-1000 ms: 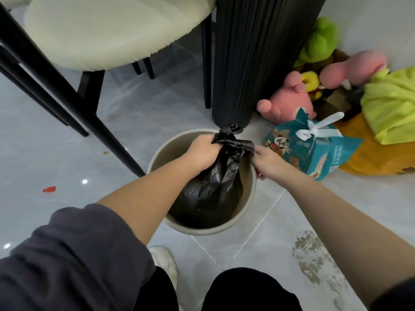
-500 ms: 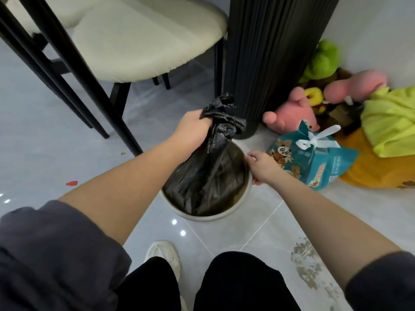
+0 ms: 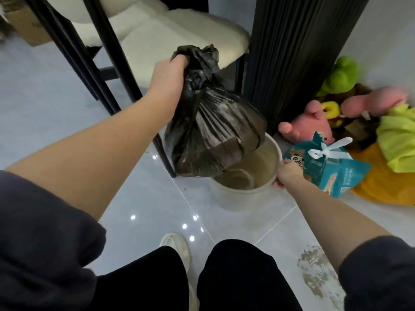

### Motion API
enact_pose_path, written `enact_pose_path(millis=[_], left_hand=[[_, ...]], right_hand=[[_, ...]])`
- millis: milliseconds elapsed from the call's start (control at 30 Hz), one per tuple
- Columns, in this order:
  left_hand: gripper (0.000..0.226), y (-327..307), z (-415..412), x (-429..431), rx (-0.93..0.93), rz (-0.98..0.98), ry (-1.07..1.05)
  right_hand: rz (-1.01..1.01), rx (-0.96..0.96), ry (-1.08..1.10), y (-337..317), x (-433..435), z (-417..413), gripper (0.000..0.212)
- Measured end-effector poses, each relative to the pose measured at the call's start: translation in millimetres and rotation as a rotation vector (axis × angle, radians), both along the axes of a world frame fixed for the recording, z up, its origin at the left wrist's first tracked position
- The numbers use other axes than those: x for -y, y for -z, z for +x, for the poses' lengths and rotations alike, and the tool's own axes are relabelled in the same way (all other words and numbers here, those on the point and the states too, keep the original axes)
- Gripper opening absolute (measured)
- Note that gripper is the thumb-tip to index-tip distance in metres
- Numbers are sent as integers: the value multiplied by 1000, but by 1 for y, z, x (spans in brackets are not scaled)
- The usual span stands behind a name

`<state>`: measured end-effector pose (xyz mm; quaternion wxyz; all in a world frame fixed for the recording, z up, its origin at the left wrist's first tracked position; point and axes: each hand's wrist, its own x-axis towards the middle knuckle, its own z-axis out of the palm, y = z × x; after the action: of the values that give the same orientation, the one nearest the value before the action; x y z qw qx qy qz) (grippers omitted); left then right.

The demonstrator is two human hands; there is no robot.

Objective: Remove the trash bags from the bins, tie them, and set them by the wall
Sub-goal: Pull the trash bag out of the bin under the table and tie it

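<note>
- Hanging from left hand [image 3: 168,79], fist closed on gathered neck, black trash bag [image 3: 211,135] has long axis vertical, base just above bin [image 3: 244,194].
- Right hand [image 3: 286,173] clasps bin rim.
- Judgement: wall lies right; bag needs carrying rightward.

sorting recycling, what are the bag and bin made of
Bag: thin black plastic film, glossy, shown by its creases and slight see-through sheen. Bin: probably rigid plastic, smooth matte off-white wall; stained inside.
</note>
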<state>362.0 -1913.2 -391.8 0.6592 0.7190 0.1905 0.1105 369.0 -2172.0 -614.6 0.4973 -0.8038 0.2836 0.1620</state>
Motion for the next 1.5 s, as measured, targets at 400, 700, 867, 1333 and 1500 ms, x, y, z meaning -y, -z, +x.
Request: enact_pose_path(millis=[400,700,867,1333,1500], left_hand=[[16,65,-40,-31,-131,239,17],[25,174,-72,-51,-451,434,387],[22,182,-71,-56,-459,384,501],[31,205,-58,-105,-454,-71,371],[21,238,-79,-122,-393,200,475]], right_hand=[[228,-11,413,27,-9,-9,35],[287,183,-508,28,-115,-76,30],[343,164,-950,28,-147,-77,92],[-31,246,-862,40,-186,-70,20],[-18,195,-784,50,-185,-63,27]])
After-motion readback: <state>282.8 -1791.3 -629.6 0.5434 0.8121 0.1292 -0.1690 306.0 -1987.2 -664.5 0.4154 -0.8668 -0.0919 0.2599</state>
